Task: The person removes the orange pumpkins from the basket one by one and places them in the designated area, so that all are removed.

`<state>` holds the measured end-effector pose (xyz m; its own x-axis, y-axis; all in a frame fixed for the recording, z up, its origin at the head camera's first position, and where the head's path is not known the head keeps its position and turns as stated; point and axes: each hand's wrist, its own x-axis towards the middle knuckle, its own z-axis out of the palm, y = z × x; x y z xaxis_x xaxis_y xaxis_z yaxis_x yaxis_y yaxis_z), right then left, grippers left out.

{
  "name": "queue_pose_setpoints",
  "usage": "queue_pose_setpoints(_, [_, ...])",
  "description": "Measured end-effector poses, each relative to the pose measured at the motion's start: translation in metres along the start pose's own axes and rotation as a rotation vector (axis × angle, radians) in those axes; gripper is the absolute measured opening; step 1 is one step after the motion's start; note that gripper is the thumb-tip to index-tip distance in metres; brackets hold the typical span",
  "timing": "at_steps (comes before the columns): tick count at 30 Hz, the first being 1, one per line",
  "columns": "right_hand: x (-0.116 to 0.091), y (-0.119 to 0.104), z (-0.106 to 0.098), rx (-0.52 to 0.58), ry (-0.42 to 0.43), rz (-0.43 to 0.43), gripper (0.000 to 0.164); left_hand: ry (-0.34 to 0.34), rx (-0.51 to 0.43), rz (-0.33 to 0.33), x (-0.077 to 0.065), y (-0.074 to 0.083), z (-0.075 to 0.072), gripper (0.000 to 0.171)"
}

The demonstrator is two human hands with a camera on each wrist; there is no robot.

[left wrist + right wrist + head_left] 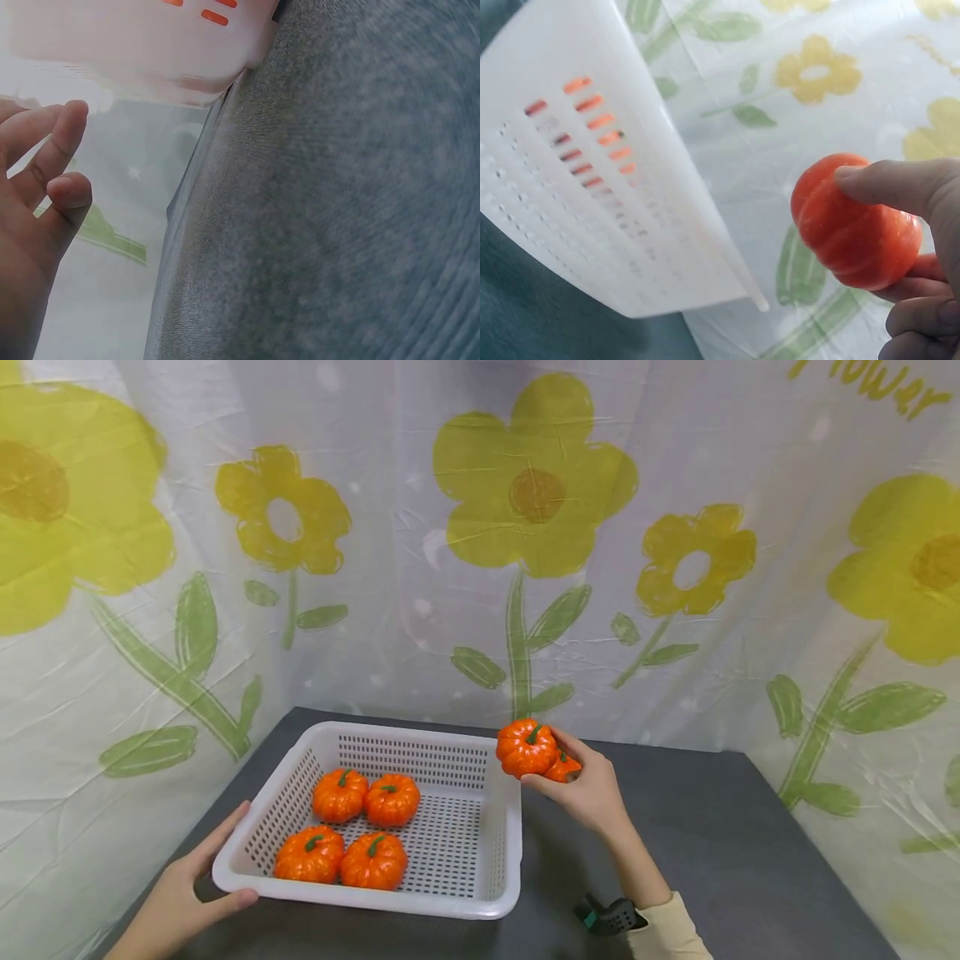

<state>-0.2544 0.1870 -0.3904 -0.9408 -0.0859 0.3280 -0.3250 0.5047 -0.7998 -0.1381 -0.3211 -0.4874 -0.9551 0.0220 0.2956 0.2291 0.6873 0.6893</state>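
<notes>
A small orange pumpkin (527,748) with a green stem is held up by my right hand (588,785), just above the right rim of a white basket (501,860). Thumb and fingers grip the pumpkin (847,225) from either side in the right wrist view. Behind it, near the palm, shows another orange piece (562,767) with a green tip; I cannot tell whether it is a separate pumpkin. Several pumpkins (375,862) sit in the basket's left half. My left hand (176,893) is spread around the basket's near left corner, fingers extended; contact with the rim is unclear.
The basket has slotted walls and stands on a dark grey tabletop (675,827). Behind and at both sides hangs a pale curtain (390,610) printed with yellow flowers. A black strap (609,917) is on the right wrist.
</notes>
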Motion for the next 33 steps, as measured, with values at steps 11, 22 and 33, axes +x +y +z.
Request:
queue_pose_setpoints(11, [0.012, 0.026, -0.029, -0.089, 0.084, 0.051, 0.088, 0.012, 0.005, 0.002, 0.000, 0.002, 0.000, 0.103])
queue_pose_setpoints(22, [0.017, 0.055, -0.055, -0.147, 0.173, 0.136, 0.089, 0.042, -0.006, 0.032, -0.002, 0.004, 0.001, 0.106])
queue_pose_setpoints(33, [0.015, 0.095, -0.064, -0.157, 0.192, 0.213, 0.094, 0.040, -0.014, 0.028, -0.002, 0.003, 0.002, 0.106])
